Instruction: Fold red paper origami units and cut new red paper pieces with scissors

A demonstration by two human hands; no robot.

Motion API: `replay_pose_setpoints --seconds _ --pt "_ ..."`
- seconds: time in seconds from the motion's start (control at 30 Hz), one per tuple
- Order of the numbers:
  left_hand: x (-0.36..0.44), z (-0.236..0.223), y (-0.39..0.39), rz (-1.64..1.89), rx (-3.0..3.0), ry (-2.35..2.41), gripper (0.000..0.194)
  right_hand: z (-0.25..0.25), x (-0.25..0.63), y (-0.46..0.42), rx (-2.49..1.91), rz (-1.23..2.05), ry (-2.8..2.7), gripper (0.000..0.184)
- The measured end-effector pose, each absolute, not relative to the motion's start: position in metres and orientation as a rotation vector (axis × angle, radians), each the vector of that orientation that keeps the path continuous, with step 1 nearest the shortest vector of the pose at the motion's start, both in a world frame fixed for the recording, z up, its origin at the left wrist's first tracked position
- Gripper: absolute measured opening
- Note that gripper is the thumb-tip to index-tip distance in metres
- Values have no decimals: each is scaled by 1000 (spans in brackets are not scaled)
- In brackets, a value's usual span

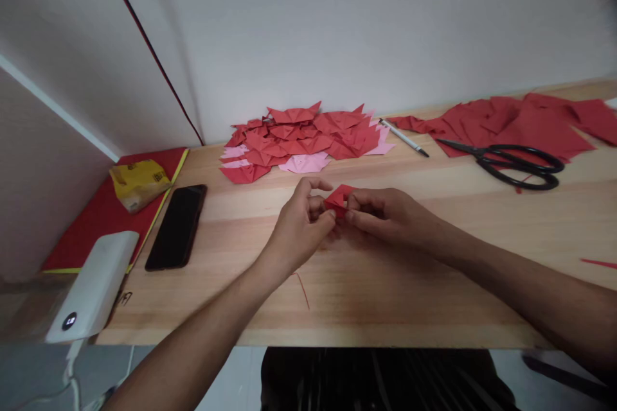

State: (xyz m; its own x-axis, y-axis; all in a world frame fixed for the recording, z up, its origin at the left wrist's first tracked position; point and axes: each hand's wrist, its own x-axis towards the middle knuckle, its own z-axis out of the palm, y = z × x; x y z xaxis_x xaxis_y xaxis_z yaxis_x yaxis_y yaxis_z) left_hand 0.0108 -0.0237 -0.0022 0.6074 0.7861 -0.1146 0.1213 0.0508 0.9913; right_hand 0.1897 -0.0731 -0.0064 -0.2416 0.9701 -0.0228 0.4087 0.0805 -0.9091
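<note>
- Two hands on one small piece, the folded red paper (340, 196) — held just above the worktop (405, 308), near its middle.
- Left hand (306, 215): thumb and fingers pinched on the paper's left side, index finger raised and curved over. Fingertips partly hidden.
- Right hand (380, 213): thumb and fingers pinching the right side. They cover that end, so its folds can't be read; lower fingers tucked out of view.
- Folded pile (294, 138), red and pink, behind the hands by the wall. Pieces overlap — can't count them.
- Pen (405, 138) between the pile and the red sheets (515, 119). Sheets overlap too; they run out of frame on the right.
- Scissors (506, 164): black handles, blades lying over the sheets' near edge.
- Red sliver (600, 263) cut off by the right frame edge.
- Thin red strip (302, 289) near the left forearm.
- Phone (177, 227), screen dark, beside the red folder (91, 212).
- Yellow packet (139, 183) on the folder, print too blurred to read.
- White power bank (96, 286) covers the folder's near corner and part of some black marks. Its cable (72, 366) drops out of frame.
</note>
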Motion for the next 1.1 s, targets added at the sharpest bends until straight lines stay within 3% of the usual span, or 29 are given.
replay_pose_setpoints --seconds 0.43,1.1 --pt "12 -5 -27 567 1411 790 27 -6 190 -75 -1308 1137 -1760 15" --pt "14 -7 -31 549 1347 735 25 -1 189 -75 -1322 1113 -1803 18"
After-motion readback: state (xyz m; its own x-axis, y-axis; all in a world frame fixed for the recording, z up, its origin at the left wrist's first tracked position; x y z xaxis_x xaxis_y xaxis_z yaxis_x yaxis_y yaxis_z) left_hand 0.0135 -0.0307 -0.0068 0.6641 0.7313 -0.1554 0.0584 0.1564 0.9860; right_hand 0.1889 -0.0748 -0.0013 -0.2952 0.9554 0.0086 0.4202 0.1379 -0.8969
